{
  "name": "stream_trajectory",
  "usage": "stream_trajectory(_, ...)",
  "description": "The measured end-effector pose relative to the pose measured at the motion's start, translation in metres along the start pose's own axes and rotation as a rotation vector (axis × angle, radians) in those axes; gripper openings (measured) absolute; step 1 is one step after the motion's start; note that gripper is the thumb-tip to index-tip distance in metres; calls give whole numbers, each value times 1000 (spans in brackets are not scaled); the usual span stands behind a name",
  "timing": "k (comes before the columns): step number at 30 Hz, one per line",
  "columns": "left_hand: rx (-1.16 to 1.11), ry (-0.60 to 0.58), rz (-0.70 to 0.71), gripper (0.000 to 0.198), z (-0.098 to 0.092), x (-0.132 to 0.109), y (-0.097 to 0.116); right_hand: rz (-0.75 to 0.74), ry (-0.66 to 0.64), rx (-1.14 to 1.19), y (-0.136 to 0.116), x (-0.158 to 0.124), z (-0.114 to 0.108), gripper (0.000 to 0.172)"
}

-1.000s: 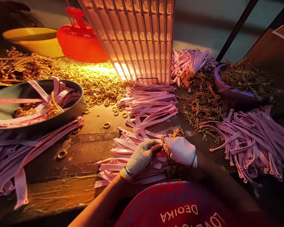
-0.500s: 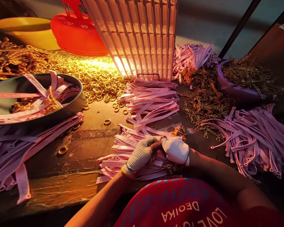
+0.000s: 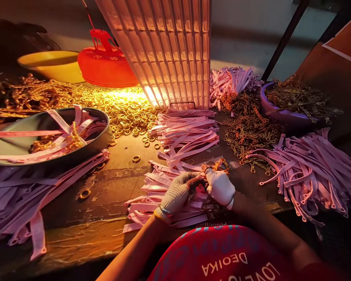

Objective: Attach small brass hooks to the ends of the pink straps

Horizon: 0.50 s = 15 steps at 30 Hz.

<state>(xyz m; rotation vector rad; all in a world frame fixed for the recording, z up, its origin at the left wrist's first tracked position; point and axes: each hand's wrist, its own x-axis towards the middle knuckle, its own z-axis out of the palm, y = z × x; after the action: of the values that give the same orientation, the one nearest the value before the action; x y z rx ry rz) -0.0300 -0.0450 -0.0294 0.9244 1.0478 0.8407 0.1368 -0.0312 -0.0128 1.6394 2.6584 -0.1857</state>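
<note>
My left hand point(image 3: 177, 193), in a dotted pale glove with brown fingertips, is closed over a pile of pink straps point(image 3: 152, 197). Close beside it, my right hand point(image 3: 220, 187) in a white glove has its fingers bent in a pinch. The fingertips nearly meet, and whatever small thing is between them is hidden. Just beyond the right fingers lies a short gold chain point(image 3: 222, 164); I cannot tell whether they grip it. More pink straps point(image 3: 187, 128) are stacked ahead of the hands.
Loose gold rings point(image 3: 131, 113) lie heaped under a red lamp point(image 3: 107, 66), beside a tall ribbed panel point(image 3: 175, 50). On the left stand a green basin point(image 3: 105, 134) and a yellow basin point(image 3: 61, 74). Chains point(image 3: 251, 125), a purple bowl point(image 3: 270, 107) and straps point(image 3: 312, 168) occupy the right.
The view has shifted, so the far objects sit lower in the picture. My right hand has moved slightly forward to the gold chain, its wrist turning, while the left stays over the straps.
</note>
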Motion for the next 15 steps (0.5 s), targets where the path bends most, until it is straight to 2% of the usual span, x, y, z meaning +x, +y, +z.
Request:
stream_trajectory(4, 116, 49, 19, 39, 1, -2, -2, -81, -28, -37, 4, -2, 3, 27)
stream_trajectory(12, 157, 60, 9, 38, -1, -6, -3, -330, -219, -100, 16, 9, -6, 33)
stream_trajectory(15, 183, 82, 45, 36, -3, -3, -7, -375, -237, -118, 14, 11, -9, 33)
